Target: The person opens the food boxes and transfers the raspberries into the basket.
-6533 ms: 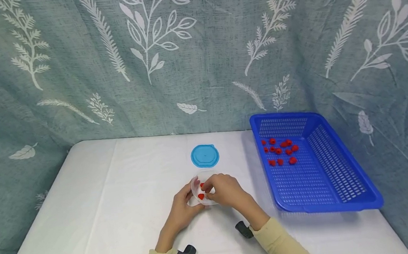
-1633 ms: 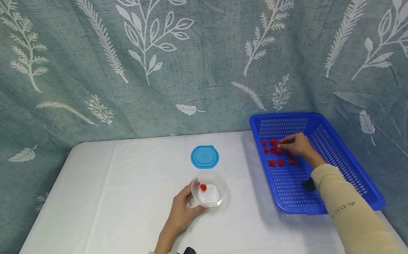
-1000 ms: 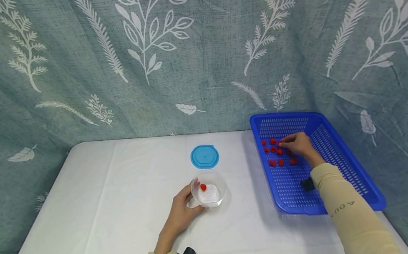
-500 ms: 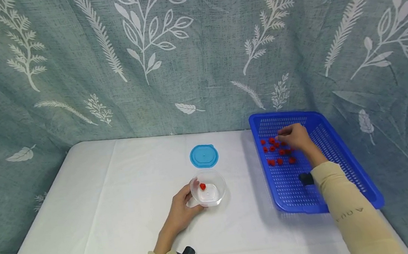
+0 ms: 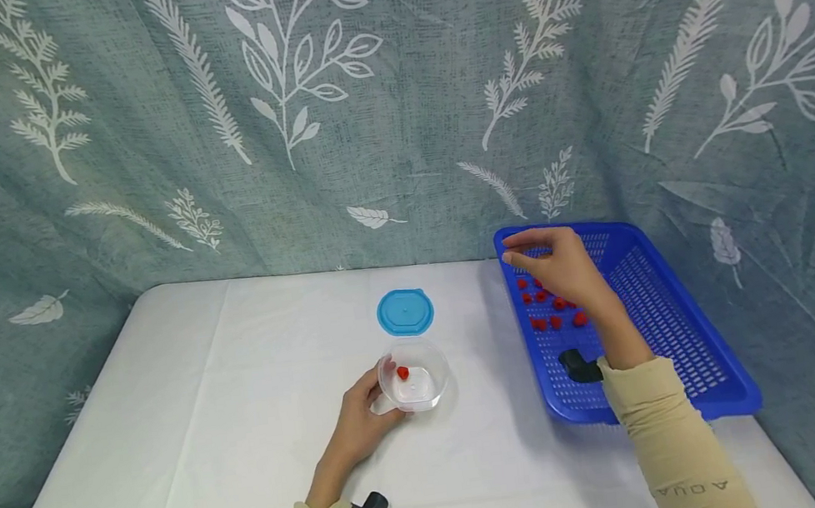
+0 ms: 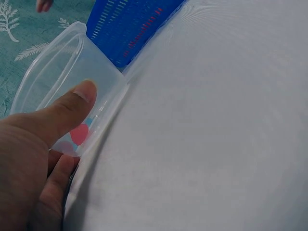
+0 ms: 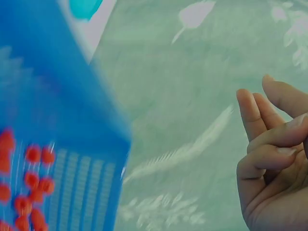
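Note:
My left hand (image 5: pixel 358 427) holds a clear plastic container (image 5: pixel 427 392) by its side, thumb toward the near side and fingers round the left. One small red raspberry-like piece (image 5: pixel 403 373) lies inside; it shows through the wall in the left wrist view. My right hand (image 5: pixel 568 269) is raised over the left part of a blue perforated basket (image 5: pixel 659 343). Its thumb and index finger stand apart, and nothing shows between them in the right wrist view. Several red raspberry-like pieces (image 7: pixel 32 154) lie on the basket floor, some hidden by the hand.
A round blue lid (image 5: pixel 405 313) lies flat on the white-covered table (image 5: pixel 244 407), just behind the container. The basket stands at the table's right side. A green leaf-patterned curtain (image 5: pixel 422 118) hangs along the back. Each wrist wears a black camera.
My right hand has risen from the red pieces, moving up and left over the basket. Earlier it was inside the container, where two pieces showed; one shows now. My left hand keeps its place.

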